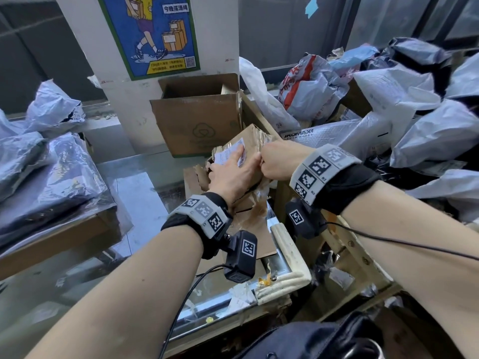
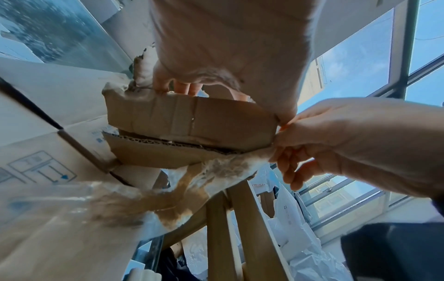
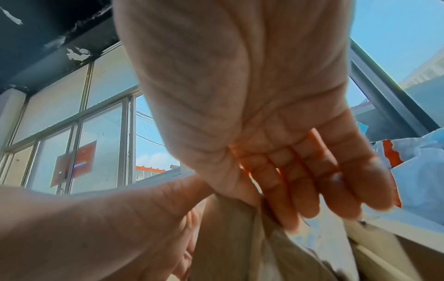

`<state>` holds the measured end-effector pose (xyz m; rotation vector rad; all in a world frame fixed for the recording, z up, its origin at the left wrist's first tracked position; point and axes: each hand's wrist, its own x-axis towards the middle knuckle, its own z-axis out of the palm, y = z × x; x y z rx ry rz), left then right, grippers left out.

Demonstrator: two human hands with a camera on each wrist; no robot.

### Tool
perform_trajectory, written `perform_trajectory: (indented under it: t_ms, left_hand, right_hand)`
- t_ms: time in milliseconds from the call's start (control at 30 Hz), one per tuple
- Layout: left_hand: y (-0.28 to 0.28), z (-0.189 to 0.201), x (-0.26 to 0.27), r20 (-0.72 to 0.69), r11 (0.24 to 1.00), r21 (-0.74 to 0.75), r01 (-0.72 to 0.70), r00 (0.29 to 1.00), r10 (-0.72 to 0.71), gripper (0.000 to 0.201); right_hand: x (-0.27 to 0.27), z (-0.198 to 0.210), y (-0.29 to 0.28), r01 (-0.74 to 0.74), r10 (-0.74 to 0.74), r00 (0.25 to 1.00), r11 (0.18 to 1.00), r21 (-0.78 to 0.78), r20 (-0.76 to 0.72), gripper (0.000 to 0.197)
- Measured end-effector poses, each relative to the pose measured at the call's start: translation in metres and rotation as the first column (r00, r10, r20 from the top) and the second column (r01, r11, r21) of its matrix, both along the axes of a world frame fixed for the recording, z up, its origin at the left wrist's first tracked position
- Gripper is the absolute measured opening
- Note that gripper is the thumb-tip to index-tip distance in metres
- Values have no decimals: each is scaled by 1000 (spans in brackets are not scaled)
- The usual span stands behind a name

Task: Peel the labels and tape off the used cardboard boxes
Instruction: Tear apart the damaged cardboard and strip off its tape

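I have the small crushed cardboard box (image 1: 247, 149) up off the desk (image 1: 145, 182), just in front of the big open carton (image 1: 199, 120) that stands against the pillar with the poster (image 1: 150, 32). My left hand (image 1: 229, 174) lies flat on top of it, fingers straight and spread over the white shipping label (image 1: 228, 154), holding the box steady. My right hand (image 1: 278, 160) is at the box's right edge, thumb and fingers pinching a strip of clear tape (image 2: 230, 167); brown paper fibres cling to the strip, which hangs crumpled beneath the box. To the right of the carton, grey and white mailer bags (image 1: 414, 117) are heaped high.
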<state>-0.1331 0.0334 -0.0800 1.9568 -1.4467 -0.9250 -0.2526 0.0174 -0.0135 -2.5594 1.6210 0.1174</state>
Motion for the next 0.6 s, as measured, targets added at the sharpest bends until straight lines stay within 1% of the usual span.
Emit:
perform_trajectory:
  t_ms: [100,200,300,367,400,467,500,533,600]
  left_hand:
    - [-1,0,-4,23,1000,-3,4,1000,-4,77]
    - [-4,3,0,-5,1000,2,12,1000,-12,84]
    - [-6,4,4,-35,999,-24,23,999,-24,86]
    - [-7,5,9,-29,999,0,40,999,-40,86]
    - [-7,6,11,-41,999,20,35,999,-35,85]
    - [-5,9,14,-59,999,18,51,997,-50,80]
    - [-5,10,15,-60,998,11,62,996,-62,79]
    - [-5,11,16,-67,998,5,61,996,-60,81]
    - [-6,11,17,-72,999,10,43,997,-42,87]
  right_hand:
    - [0,-1,-3,-15,13,998,1000,-25,-59,29]
    - [1,-5,-3,-46,43,999,994,-95,-34,26]
    - [-1,-11,-8,-84,95,991,990,-111,92,21]
    - [-2,-20,-13,-72,91,977,992,-107,193,16]
    - [-2,-24,-14,-37,61,966,994,-99,252,20]
    - [-1,-30,-15,53,-23,923,996,-69,385,39]
    - [-1,-33,-16,90,-62,895,995,-42,442,44]
    - [-2,-34,-18,121,-105,870,993,-2,482,47]
    - [-4,-38,-21,154,-178,821,984,90,542,45]
